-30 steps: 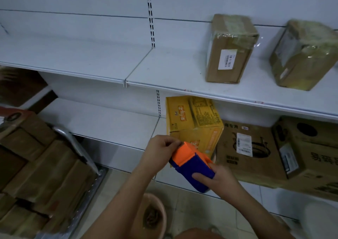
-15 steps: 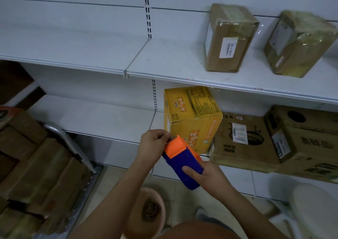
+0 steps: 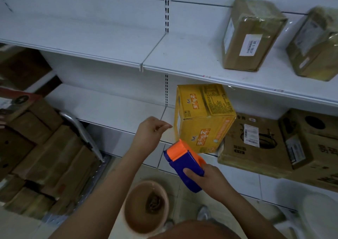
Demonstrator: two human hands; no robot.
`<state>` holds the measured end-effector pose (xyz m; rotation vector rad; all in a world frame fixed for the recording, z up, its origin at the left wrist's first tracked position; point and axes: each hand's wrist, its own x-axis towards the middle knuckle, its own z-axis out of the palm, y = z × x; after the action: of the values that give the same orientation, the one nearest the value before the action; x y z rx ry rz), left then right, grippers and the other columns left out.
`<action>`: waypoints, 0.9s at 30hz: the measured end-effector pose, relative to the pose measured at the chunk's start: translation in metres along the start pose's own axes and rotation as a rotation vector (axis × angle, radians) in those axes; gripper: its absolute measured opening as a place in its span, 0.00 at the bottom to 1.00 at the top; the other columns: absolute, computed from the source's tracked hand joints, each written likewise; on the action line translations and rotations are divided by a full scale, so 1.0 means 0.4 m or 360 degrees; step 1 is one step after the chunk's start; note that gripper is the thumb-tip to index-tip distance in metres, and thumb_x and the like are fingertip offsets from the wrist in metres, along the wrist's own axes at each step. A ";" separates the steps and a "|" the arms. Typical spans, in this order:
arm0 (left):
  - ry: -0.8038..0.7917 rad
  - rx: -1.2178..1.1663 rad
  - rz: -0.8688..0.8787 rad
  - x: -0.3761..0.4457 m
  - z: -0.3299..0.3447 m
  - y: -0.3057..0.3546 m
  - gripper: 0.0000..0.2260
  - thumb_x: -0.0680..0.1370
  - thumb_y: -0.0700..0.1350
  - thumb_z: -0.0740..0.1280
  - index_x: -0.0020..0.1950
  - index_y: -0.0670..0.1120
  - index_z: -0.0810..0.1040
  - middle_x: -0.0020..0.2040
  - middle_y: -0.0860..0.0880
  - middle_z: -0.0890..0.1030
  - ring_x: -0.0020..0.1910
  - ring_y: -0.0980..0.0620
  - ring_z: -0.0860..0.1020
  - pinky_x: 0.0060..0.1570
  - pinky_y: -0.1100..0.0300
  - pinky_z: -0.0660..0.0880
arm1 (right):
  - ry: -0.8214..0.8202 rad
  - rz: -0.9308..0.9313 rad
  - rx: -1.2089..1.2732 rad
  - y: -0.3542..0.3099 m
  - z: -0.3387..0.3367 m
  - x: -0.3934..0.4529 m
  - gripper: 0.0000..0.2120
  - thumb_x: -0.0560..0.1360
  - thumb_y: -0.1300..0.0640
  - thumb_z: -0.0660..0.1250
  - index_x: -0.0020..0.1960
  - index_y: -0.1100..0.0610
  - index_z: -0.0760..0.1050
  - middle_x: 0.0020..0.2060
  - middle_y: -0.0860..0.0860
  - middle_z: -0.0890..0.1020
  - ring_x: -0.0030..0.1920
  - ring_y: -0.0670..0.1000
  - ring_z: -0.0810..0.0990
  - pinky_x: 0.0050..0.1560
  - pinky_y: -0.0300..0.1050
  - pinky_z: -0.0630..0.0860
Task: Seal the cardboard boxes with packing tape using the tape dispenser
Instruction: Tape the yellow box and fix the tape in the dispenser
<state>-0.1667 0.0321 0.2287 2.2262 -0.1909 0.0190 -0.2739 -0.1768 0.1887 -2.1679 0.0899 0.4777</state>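
Lower centre of the frame: the right hand (image 3: pixel 210 179) grips the blue-and-orange tape dispenser (image 3: pixel 183 163), fingers wrapped round its body, orange end tilted up toward the yellow box (image 3: pixel 202 118), probably to bring tape to it. Just left, the left hand (image 3: pixel 149 131) hovers apart from the dispenser with fingers loosely curled; whether it pinches a tape end cannot be told. The yellow box stands tilted on the lower shelf (image 3: pixel 109 109); two taped cardboard boxes (image 3: pixel 250 36) occupy the upper right shelf.

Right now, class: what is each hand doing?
Left hand: fingers curled, apparently empty, apart from the dispenser.
Right hand: holds the tape dispenser.
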 end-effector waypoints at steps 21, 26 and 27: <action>0.0109 0.0687 0.0365 -0.026 0.056 -0.010 0.07 0.78 0.46 0.69 0.51 0.48 0.86 0.43 0.50 0.85 0.41 0.51 0.81 0.45 0.55 0.79 | 0.0007 0.0491 0.0359 0.003 0.083 0.085 0.20 0.76 0.38 0.64 0.42 0.56 0.73 0.37 0.51 0.78 0.37 0.49 0.77 0.35 0.40 0.71; 0.0069 0.1025 0.0409 -0.042 0.082 -0.031 0.05 0.75 0.45 0.70 0.42 0.49 0.85 0.35 0.51 0.82 0.36 0.49 0.77 0.33 0.54 0.75 | -0.0118 0.0532 0.0340 -0.002 0.085 0.146 0.21 0.76 0.37 0.64 0.39 0.56 0.71 0.33 0.51 0.76 0.33 0.48 0.74 0.32 0.38 0.65; 0.0034 0.1058 0.0400 -0.042 0.085 -0.039 0.06 0.76 0.45 0.69 0.43 0.49 0.85 0.36 0.51 0.82 0.37 0.49 0.77 0.34 0.54 0.75 | -0.0158 0.0548 0.0371 -0.005 0.089 0.161 0.21 0.76 0.37 0.64 0.40 0.56 0.71 0.33 0.51 0.76 0.33 0.49 0.75 0.32 0.39 0.66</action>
<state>-0.1829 0.0169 0.1940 2.8437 -0.5117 0.2792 -0.2249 -0.1406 0.1474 -1.9011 0.4470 0.7313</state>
